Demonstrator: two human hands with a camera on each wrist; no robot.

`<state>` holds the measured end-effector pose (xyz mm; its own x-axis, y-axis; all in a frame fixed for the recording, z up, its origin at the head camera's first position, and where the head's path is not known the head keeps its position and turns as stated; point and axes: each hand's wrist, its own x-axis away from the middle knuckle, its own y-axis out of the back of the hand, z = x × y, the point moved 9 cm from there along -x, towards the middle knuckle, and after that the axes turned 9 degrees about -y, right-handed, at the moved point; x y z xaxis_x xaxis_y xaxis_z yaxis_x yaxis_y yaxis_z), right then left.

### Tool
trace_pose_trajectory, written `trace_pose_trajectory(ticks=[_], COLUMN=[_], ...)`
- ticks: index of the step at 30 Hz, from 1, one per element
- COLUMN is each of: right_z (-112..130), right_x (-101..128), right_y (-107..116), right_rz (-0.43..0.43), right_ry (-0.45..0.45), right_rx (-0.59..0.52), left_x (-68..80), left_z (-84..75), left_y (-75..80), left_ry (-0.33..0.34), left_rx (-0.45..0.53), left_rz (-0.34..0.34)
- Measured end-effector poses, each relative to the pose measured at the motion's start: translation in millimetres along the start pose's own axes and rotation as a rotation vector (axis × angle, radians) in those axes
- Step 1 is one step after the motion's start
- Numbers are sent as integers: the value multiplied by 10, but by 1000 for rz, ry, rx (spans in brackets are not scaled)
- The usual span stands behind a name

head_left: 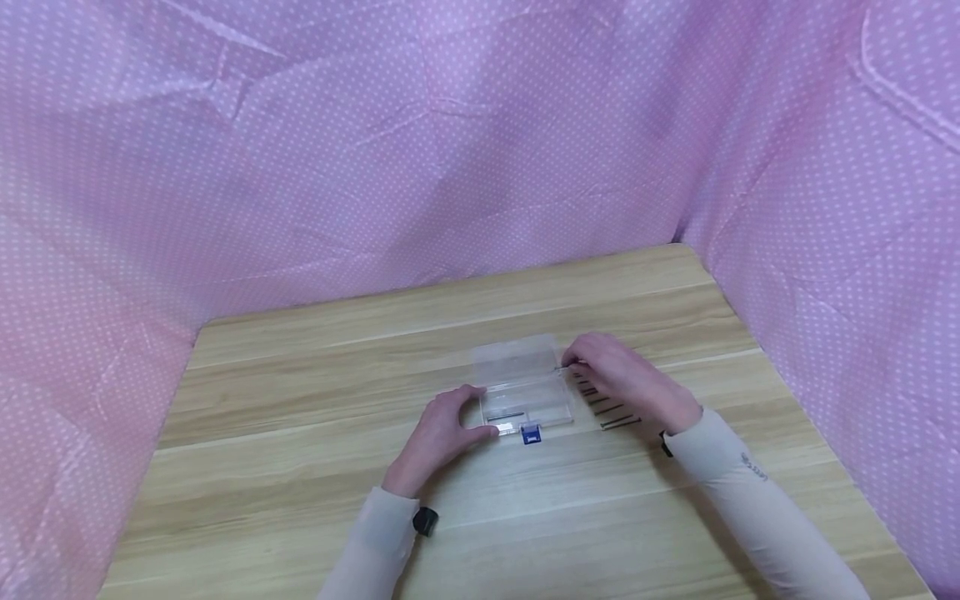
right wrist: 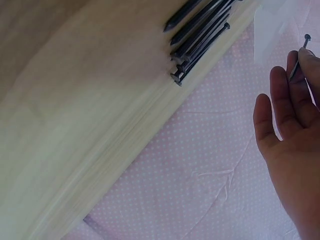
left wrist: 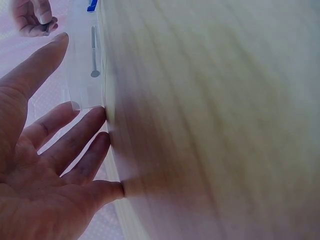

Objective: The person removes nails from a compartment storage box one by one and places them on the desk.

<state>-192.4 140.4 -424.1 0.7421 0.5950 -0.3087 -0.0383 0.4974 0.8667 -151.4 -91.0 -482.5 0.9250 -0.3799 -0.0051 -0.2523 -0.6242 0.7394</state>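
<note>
where the wooden table [head_left: 300, 467] meets the pink dotted cloth [head_left: 300, 167], a clear plastic box [head_left: 525, 392] sits open near the table's middle, its lid laid back toward 12 o'clock and a blue latch [head_left: 530, 434] at its 6 o'clock edge. the right hand [head_left: 626, 379] hangs at the box's 3 o'clock side, pinching a single nail [right wrist: 299, 55] between thumb and fingertips; the nail's head pokes out past the fingers, right at the box's right edge. under and just beyond that hand, at about 4 o'clock from the box, a row of dark nails [head_left: 607, 408] lies side by side on the table, near the box but apart from it. the left hand [head_left: 442, 429] rests at the box's 8 o'clock corner with fingers straight and relaxed, the fingertips touching the box's wall and gripping nothing. inside the box, in the front compartment, one nail [left wrist: 93, 52] lies flat. both forearms wear pale sleeves [head_left: 750, 492], with a small black camera [head_left: 425, 521] strapped at the left wrist.
</note>
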Motion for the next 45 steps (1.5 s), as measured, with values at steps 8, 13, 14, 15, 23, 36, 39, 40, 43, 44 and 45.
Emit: trace_pose_trajectory(ticks=[8, 13, 14, 15, 23, 36, 39, 40, 43, 44, 45], right_z=[-93, -158, -162, -166, -239, -407, -414, -417, -434, -444, -458], right_x=[3, 0, 0, 0, -26, -102, -115, -119, -131, -133, -136], right_y=[53, 53, 59, 65, 94, 54, 51, 50, 43, 36, 26], right_rz=[-6, -8, -12, -17, -13, 66, 59, 57, 59, 65, 72], right_ry=[-30, -43, -39, -35, -51, -150, -140, -138, -143, -151, -161], right_rx=[17, 32, 33, 34, 31, 62, 67, 71, 74, 75, 72], left_x=[2, 5, 6, 7, 6, 7, 9, 10, 11, 11, 10], left_z=[10, 15, 14, 14, 16, -3, -2, -2, 2, 3, 4], left_y=[-12, -16, -16, -17, -16, 0, 0, -1, -4, -5, -6], left_ry=[18, 19, 14, 15, 18, 27, 29, 30, 32, 33, 32], left_rx=[2, 2, 1, 1, 6, 1, 1, 2, 5, 6, 6], left_rz=[8, 11, 10, 11, 14, 10, 10, 11, 11, 11, 11])
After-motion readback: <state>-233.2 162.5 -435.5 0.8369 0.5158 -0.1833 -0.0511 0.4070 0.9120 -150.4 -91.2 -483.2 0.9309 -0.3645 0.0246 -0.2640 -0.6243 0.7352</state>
